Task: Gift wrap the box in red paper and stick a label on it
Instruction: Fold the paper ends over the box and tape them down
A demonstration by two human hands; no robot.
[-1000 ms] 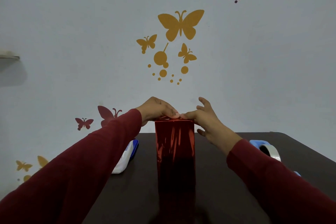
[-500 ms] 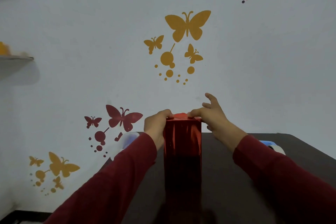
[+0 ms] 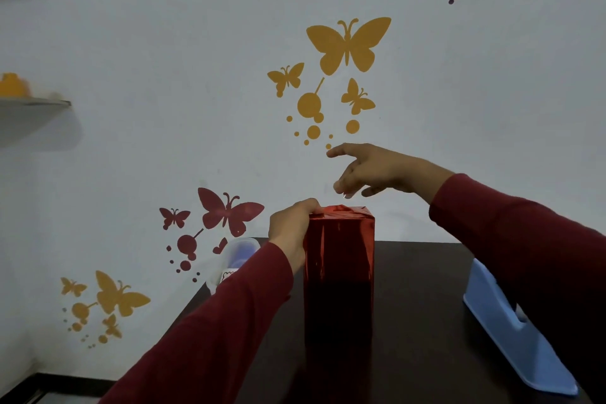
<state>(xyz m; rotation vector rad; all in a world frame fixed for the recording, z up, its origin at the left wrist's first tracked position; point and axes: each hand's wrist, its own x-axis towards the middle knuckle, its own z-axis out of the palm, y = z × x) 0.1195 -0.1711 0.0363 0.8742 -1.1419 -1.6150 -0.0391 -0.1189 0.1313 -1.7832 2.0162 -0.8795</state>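
Red-wrapped box [image 3: 339,275] upright mid-desk, your left hand [image 3: 290,233] gripping its top left edge.

Your right hand [image 3: 370,170] hovers above the box top, fingers [image 3: 341,151] released, touching nothing. A blue tape dispenser [image 3: 511,334] sits near the desk [image 3: 419,321] right edge, open desk between.

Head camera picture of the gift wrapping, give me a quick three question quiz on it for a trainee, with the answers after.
1. True or false: the right hand is pressing on the top of the red box.
2. Which hand grips the box's top edge?
A. left
B. right
C. both
3. Fill in: the blue tape dispenser sits on the table to the ____ of the box.

Key
1. False: it is raised above the box, fingers spread, touching nothing.
2. A: the left hand curls over the top left edge.
3. right
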